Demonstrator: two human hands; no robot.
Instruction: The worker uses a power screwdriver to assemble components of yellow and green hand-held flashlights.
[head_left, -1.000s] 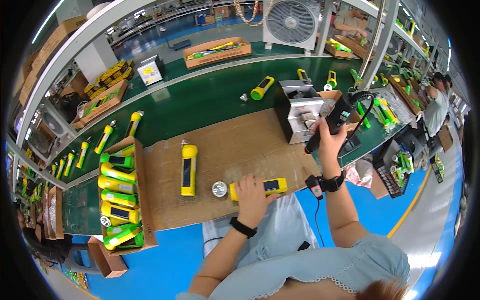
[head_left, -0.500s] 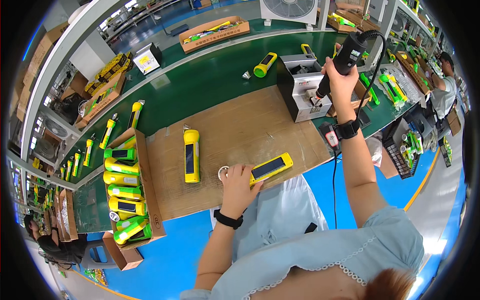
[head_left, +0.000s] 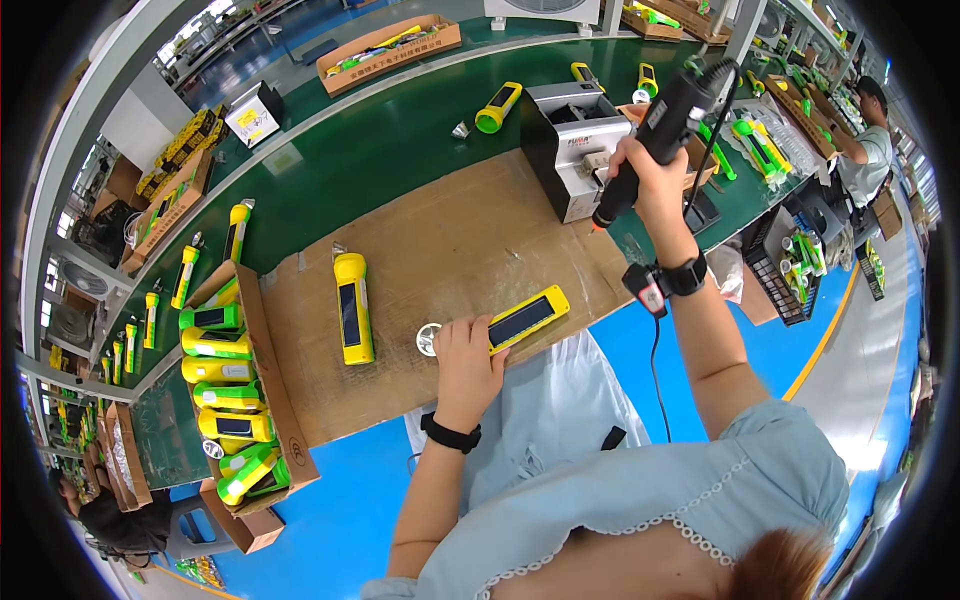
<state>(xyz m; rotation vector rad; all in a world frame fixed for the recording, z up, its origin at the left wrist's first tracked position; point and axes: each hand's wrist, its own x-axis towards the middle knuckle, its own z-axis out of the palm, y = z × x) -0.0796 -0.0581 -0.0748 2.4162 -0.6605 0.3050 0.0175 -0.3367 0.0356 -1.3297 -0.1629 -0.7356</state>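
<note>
A yellow flashlight [head_left: 528, 318] with a dark solar panel lies on the cardboard sheet, and my left hand [head_left: 468, 362] is closed over its head end. A round silver reflector [head_left: 428, 340] shows just beside that hand's fingers. My right hand [head_left: 655, 185] grips a black electric screwdriver [head_left: 672, 115], its tip slanting down to the left over the cardboard's right edge. Close by the tip stands a black and silver screw feeder [head_left: 572, 150]. A second yellow flashlight [head_left: 352, 310] lies to the left, its loose reflector end pointing away.
An open carton [head_left: 290, 415] of yellow and green flashlights stands left of the cardboard sheet [head_left: 430, 240]. Several flashlights line the green bench [head_left: 300, 200] behind. The screwdriver's cable [head_left: 712, 150] hangs by my right wrist. A black crate [head_left: 780, 275] stands at the right, near another person [head_left: 868, 150].
My right hand has drawn the screwdriver away from the screw feeder, back toward me, and its tip is now clear of the feeder. My left hand stays on the flashlight. The whole view has shifted slightly.
</note>
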